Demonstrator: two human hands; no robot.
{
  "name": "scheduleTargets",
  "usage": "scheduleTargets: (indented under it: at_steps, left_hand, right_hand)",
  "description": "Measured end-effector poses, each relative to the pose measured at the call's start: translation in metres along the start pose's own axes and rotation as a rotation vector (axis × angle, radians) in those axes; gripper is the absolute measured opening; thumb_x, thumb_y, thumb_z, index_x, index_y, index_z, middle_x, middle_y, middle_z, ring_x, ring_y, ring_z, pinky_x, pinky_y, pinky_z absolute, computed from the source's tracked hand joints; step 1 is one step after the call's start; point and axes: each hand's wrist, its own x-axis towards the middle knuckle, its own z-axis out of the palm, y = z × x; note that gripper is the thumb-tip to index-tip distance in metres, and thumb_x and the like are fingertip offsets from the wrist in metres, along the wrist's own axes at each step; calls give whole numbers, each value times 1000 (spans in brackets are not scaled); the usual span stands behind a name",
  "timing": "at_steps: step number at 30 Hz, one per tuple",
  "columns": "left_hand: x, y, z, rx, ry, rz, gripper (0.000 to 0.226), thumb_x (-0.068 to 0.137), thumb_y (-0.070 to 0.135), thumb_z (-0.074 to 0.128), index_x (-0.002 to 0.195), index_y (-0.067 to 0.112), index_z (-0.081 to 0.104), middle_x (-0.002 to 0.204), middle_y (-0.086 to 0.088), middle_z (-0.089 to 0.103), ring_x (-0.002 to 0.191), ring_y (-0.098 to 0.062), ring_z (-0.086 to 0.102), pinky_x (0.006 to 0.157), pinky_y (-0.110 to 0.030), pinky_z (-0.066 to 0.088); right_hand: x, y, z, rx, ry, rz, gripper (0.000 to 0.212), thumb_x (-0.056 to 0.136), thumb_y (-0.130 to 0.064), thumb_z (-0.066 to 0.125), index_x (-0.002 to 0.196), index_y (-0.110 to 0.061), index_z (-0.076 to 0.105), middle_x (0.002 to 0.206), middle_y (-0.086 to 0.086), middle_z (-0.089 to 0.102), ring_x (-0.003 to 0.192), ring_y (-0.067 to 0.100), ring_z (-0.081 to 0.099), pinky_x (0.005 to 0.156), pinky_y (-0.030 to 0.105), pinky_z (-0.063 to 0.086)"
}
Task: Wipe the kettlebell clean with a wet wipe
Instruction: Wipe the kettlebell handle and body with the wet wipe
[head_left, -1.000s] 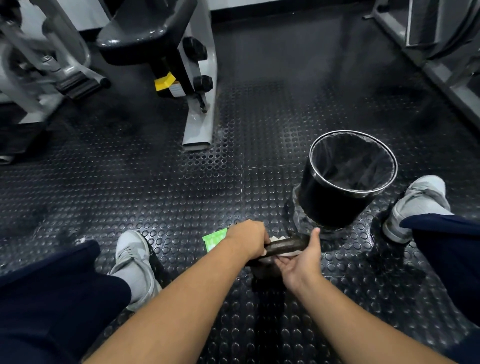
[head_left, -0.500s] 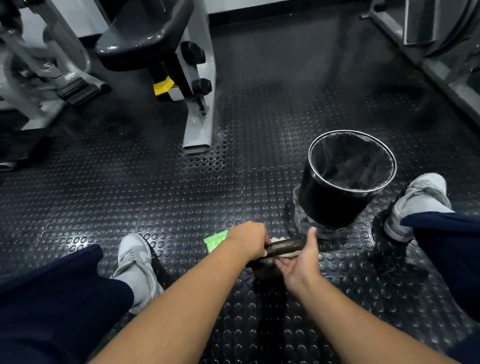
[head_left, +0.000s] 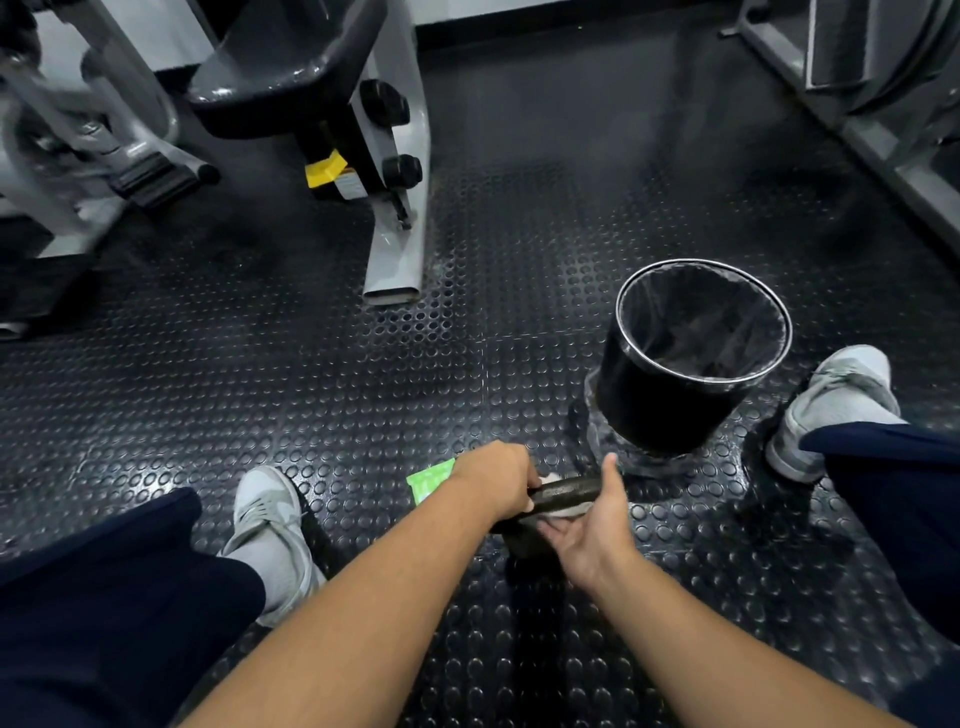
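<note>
White wipe (head_left: 568, 512), green packet (head_left: 430, 480), black studded floor (head_left: 363, 395)

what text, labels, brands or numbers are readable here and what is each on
Nothing here can be read.
Too small and blurred: the print on the white sticker on the gym machine, beside the yellow tag.
No legible print: the green packet on the floor.
Too blurred to read: pale marks on the kettlebell handle.
No print visible: the wet wipe.

Black bin (head_left: 670, 410) crowds the right; open floor (head_left: 260, 374) lies left.
</note>
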Motion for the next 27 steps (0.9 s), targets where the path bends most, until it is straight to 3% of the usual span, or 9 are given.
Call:
scheduleTargets:
  at_steps: [4, 8, 10, 12, 16, 19, 21, 24, 27]
  left_hand:
    - [0, 0, 0, 8, 2, 6, 35, 89, 31, 77, 123, 38, 73, 116, 10, 74, 111, -19, 66, 80, -31, 50]
    - [-3, 1, -2, 26, 6, 25, 18, 90, 29, 72, 107, 34, 77, 81, 9, 64, 92, -22, 65, 69, -31, 46]
    - [-6, 1, -3, 29, 16, 30, 22, 92, 30, 69, 111, 37, 77, 89, 8, 68, 92, -21, 64, 72, -32, 49]
    - [-7, -1, 0, 4, 34, 30, 33, 92, 30, 71, 124, 39, 73, 113, 11, 74, 106, -19, 67, 87, -34, 54]
    - [-12, -8, 3, -79, 22, 51, 36, 94, 26, 65, 129, 35, 71, 128, 9, 71, 117, -20, 65, 101, -38, 52]
    - [-20, -20, 0, -372, -34, 40, 19, 99, 33, 62, 102, 30, 80, 104, 9, 77, 99, -18, 69, 90, -36, 56]
    - [-28, -24, -11, -657, -18, -28, 35, 100, 52, 59, 88, 26, 78, 82, 11, 73, 80, -12, 65, 81, -37, 57]
    - [-37, -21, -26, -1109, -156, -103, 57, 94, 72, 53, 101, 23, 81, 92, 4, 78, 86, -15, 67, 82, -34, 58]
    - [-43, -22, -30, -1327, -286, -55, 55, 93, 66, 60, 117, 19, 76, 106, -7, 75, 93, -20, 67, 81, -34, 59]
  right_hand:
    - [1, 0, 1, 23, 22, -50, 82, 89, -76, 50, 134, -8, 56, 104, 19, 77, 97, 35, 75, 104, 51, 52]
    - [-8, 21, 2, -236, -173, 82, 61, 100, -60, 44, 128, -9, 62, 112, 16, 76, 110, 33, 71, 105, 48, 51]
    - [-10, 22, -1, -386, -206, 104, 39, 108, -37, 45, 127, -7, 60, 107, 17, 77, 107, 34, 72, 99, 45, 54]
    - [-7, 15, -10, -569, -185, 86, 27, 109, -18, 44, 126, -2, 58, 103, 18, 77, 99, 32, 74, 88, 43, 59]
    - [-10, -18, -20, -846, -197, 33, 19, 104, -11, 55, 117, 1, 63, 102, 23, 76, 84, 32, 74, 67, 38, 64]
    - [-17, -48, -13, -931, -288, -99, 16, 98, -12, 66, 108, 0, 70, 100, 23, 76, 85, 33, 74, 67, 35, 64]
    - [-25, -61, -2, -927, -355, -195, 20, 92, -16, 74, 105, -1, 74, 100, 21, 77, 91, 36, 75, 76, 41, 64]
    - [-35, -74, 15, -945, -428, -304, 21, 84, -19, 82, 99, -6, 78, 96, 14, 79, 92, 30, 75, 81, 39, 61]
    - [-40, -77, 30, -961, -495, -369, 22, 81, -20, 85, 98, -9, 78, 96, 10, 80, 92, 26, 76, 82, 36, 60]
